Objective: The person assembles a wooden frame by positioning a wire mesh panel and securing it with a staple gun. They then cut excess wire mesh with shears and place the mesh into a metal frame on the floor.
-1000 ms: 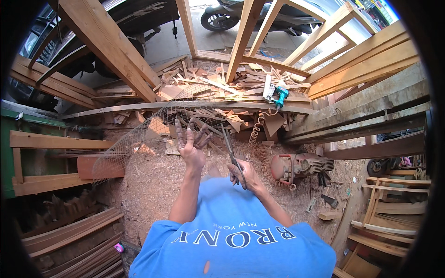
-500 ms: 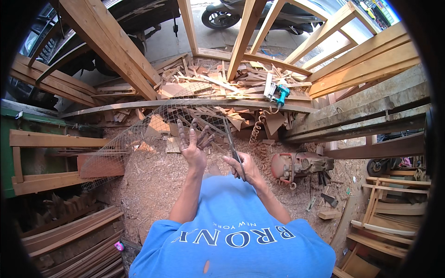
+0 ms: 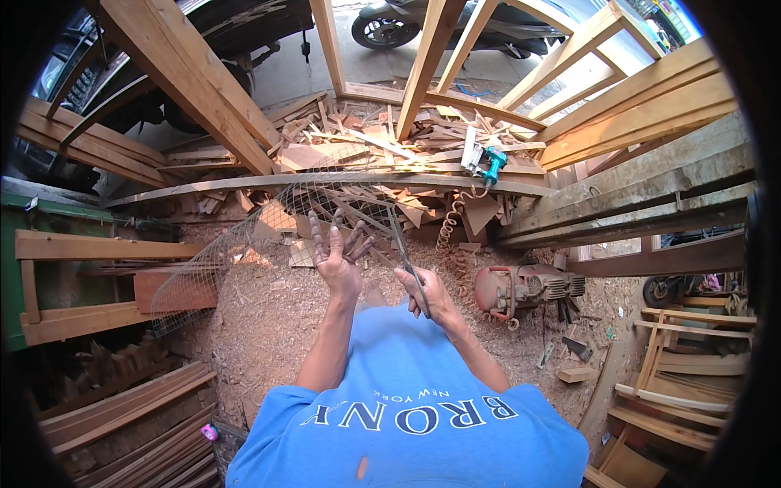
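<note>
I count two hands, both mine, and one tool. My left hand (image 3: 338,266) is raised with its fingers spread wide, darkened at the tips, beside a single sheet of wire mesh (image 3: 277,224); I cannot tell whether my palm touches the wires. My right hand (image 3: 433,294) is closed around one pair of long, dark shears (image 3: 402,245), which point away from me, tips close to the mesh's right edge. The mesh slants from my left side up toward the middle, curving in front of one long plank (image 3: 211,189) and the scrap wood pile (image 3: 350,134), whose pieces are too many to count.

Past my right hand there is one teal-and-silver air tool (image 3: 494,167) on the wood, one coiled hose (image 3: 446,232) hanging just below it, and one red compressor (image 3: 500,293) on the shavings-covered floor (image 3: 260,342). One short wood block (image 3: 578,375) lies farther right, and one small pink object (image 3: 209,433) sits low on my left. One motorcycle (image 3: 508,39) stands beyond the timbers.

As for writing, I find two printed lines on my blue shirt (image 3: 390,342), upside down from here: one of large, dark, pale-edged capitals, the other of much smaller white ones
</note>
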### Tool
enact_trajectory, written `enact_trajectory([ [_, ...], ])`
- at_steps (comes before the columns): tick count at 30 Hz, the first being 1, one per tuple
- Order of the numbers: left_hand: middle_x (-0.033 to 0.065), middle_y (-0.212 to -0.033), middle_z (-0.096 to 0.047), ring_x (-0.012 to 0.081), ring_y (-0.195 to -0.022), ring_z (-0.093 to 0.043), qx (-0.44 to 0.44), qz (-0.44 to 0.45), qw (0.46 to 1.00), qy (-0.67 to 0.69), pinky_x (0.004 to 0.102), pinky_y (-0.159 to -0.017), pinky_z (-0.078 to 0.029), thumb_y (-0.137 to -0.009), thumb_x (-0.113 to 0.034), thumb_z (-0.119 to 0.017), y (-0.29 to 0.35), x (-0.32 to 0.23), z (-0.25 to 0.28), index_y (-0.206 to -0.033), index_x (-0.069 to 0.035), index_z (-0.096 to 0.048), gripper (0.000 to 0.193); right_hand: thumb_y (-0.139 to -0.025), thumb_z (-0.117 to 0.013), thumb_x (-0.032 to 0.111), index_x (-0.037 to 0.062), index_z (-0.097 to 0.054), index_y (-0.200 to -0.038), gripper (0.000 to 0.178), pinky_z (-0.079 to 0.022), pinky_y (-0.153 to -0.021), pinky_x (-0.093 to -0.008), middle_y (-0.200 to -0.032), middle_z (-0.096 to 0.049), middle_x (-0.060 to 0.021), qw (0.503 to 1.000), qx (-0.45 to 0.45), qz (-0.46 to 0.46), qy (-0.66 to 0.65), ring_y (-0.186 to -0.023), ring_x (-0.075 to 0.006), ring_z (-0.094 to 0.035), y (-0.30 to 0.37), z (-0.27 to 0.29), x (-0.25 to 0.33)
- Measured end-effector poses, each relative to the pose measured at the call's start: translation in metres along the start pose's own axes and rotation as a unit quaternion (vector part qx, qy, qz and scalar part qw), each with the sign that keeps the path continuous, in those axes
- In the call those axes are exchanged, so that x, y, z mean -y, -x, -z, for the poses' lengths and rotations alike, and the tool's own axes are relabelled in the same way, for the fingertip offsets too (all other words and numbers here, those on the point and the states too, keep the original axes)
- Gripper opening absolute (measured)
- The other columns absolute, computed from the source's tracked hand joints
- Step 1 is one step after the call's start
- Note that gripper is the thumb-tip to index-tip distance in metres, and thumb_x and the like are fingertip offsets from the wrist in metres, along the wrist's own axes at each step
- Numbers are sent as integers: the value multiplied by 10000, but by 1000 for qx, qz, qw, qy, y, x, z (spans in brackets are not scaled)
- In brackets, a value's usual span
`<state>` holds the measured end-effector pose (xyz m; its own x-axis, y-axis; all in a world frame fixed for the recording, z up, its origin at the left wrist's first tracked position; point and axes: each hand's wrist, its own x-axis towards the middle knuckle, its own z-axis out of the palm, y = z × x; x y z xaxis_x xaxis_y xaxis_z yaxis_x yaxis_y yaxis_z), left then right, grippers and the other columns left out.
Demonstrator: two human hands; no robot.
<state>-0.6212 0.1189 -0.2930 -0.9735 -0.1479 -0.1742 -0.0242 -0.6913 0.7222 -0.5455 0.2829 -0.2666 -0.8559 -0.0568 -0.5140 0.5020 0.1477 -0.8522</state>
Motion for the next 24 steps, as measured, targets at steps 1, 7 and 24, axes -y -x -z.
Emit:
enact_trajectory([
  [1,153,-1394,-497,317,-1032,-670,0,0,1000,0,474,-733,-638,-1016,-182,-476,0,0,0,-1532,-234,-146,615,-904,-565,602,67,-521,-747,559,-421,-408,-227,-536,-497,-10,1000,2,-4,2,-449,-83,-525,0,0,0],
  [7,148,-1387,-503,315,-1022,-675,2,0,1000,1,467,-719,-642,-1021,-175,-458,-1,2,1,-1532,-238,-151,599,-857,-602,636,53,-564,-766,590,-429,-379,-246,-508,-495,-24,1000,-4,-9,-6,-430,-108,-545,-2,1,-2],
  [24,143,-1371,-522,299,-1005,-682,-8,-2,1000,0,450,-699,-646,-1022,-172,-456,1,0,-1,-1532,-240,-158,595,-841,-659,591,45,-586,-753,558,-419,-361,-248,-497,-493,-22,999,-5,-8,-38,-413,-110,-538,0,0,-6],
])
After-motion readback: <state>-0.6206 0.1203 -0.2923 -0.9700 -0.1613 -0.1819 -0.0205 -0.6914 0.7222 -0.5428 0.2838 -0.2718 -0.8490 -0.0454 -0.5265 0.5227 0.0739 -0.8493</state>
